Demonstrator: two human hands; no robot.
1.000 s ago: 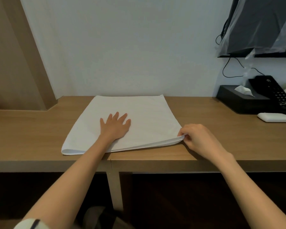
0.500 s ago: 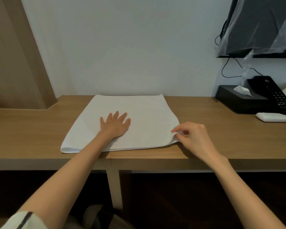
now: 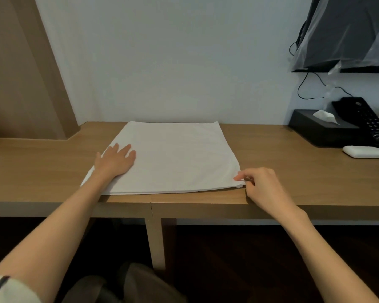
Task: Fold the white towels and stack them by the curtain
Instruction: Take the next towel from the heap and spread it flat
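Pressing down with straight fingers, your left grip [image 3: 116, 159] rests on the near left part of the white towel [image 3: 179, 158], which lies folded flat on the wooden bench [image 3: 304, 178] with its far edge close to the wall. Your right grip [image 3: 264, 184] pinches the towel's near right corner between thumb and forefinger. At the far right a black tissue box [image 3: 311, 130] and a black phone [image 3: 365, 119] stand well apart from the towel.
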